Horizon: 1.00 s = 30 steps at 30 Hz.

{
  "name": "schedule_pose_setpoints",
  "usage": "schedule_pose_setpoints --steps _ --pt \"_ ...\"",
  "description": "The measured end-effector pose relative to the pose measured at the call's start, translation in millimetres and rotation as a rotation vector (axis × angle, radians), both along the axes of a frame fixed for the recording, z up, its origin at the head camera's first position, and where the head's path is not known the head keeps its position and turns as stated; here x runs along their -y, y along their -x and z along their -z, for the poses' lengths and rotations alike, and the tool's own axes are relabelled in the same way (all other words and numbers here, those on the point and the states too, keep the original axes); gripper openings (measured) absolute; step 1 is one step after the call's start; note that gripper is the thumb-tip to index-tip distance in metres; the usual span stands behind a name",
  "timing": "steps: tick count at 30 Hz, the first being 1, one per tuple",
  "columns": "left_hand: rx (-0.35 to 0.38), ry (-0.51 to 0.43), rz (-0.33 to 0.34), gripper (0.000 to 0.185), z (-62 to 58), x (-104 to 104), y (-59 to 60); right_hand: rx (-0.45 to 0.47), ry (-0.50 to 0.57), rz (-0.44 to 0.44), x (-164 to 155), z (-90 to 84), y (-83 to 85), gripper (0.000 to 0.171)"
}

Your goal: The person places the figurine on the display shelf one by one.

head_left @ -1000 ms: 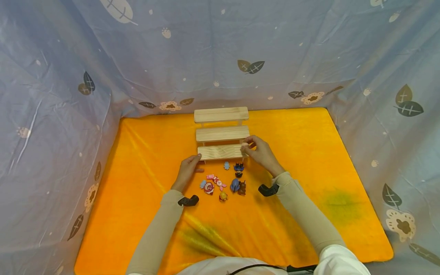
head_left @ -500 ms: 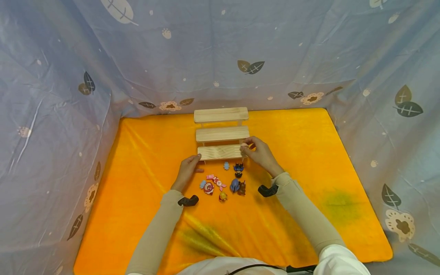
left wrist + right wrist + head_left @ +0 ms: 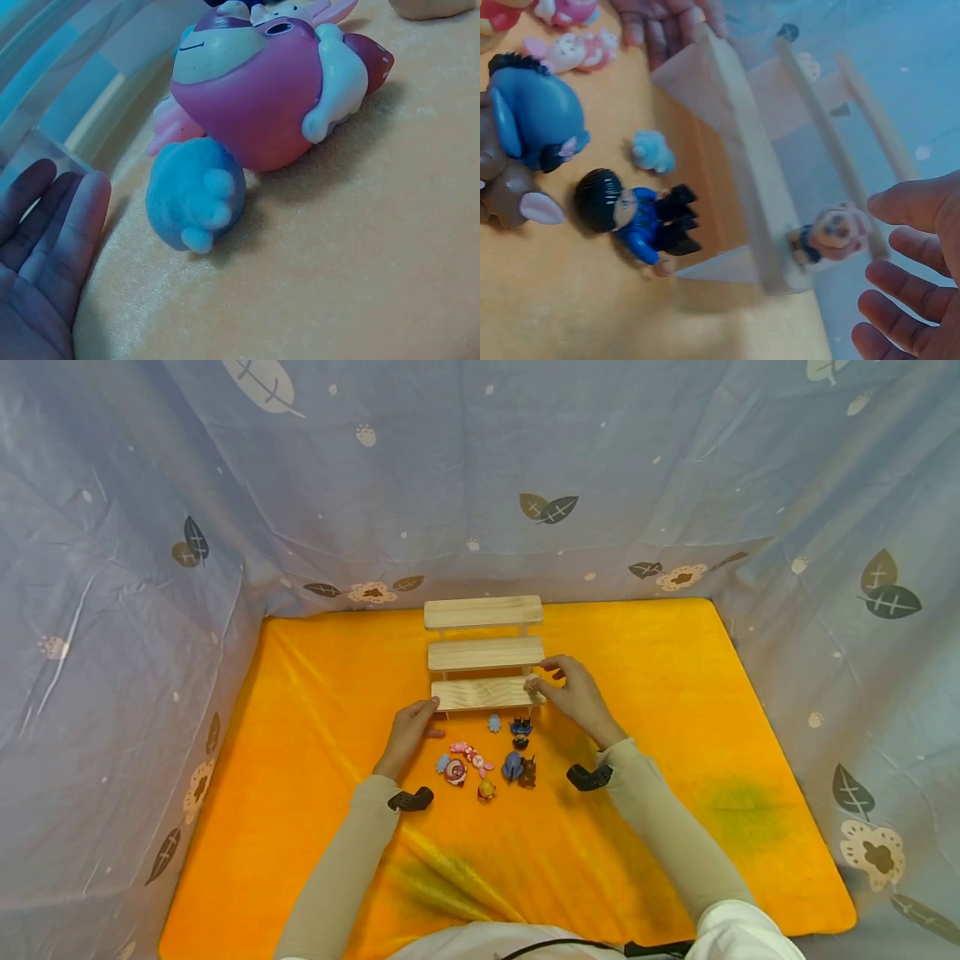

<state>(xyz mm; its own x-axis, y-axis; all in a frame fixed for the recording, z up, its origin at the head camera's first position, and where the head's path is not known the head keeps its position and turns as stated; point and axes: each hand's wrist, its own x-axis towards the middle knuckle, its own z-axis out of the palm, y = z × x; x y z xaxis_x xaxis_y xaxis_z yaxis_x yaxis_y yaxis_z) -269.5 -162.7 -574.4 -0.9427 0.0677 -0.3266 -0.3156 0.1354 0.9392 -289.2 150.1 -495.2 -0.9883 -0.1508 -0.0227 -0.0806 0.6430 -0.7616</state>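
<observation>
Only the right wrist view shows the figurine (image 3: 834, 234) face-on; left hand (image 3: 407, 735) and right hand (image 3: 579, 693) are unclenched.

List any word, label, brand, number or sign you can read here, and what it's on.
None in any view.
The curtain bears leaf, flower and paw prints; the toy figures and wooden shelf show no legible lettering.
Any marks on the black wrist devices are too small.

Pale blue-grey curtain walls (image 3: 420, 460), printed leaves (image 3: 558, 510) and flowers (image 3: 681, 577), creased orange-yellow cloth (image 3: 337, 677) below
</observation>
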Motion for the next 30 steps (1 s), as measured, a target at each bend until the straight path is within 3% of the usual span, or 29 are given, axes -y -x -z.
schedule_pose_setpoints --steps 12,20,23,27,30 --pt "0.053 0.001 0.022 0.059 -2.4 2.3 2.3 -0.080 0.066 0.005 -2.8 -26.0 -18.1 0.035" --pt "0.048 0.014 0.041 0.051 -39.8 -2.3 -9.7 -0.086 0.134 -0.034 5.4 -37.0 -31.4 0.035" --pt "0.045 0.008 0.043 0.051 -42.8 -2.5 -11.5 -0.073 0.173 -0.059 7.1 -36.5 -35.4 0.033" --pt "0.044 0.007 0.048 0.051 -42.6 -2.4 -11.4 -0.038 0.203 -0.094 7.6 -30.4 -39.6 0.028" --pt "0.040 0.005 0.041 0.057 -24.3 -0.8 -6.1 -0.008 0.200 -0.107 8.7 -25.6 -42.4 0.027"
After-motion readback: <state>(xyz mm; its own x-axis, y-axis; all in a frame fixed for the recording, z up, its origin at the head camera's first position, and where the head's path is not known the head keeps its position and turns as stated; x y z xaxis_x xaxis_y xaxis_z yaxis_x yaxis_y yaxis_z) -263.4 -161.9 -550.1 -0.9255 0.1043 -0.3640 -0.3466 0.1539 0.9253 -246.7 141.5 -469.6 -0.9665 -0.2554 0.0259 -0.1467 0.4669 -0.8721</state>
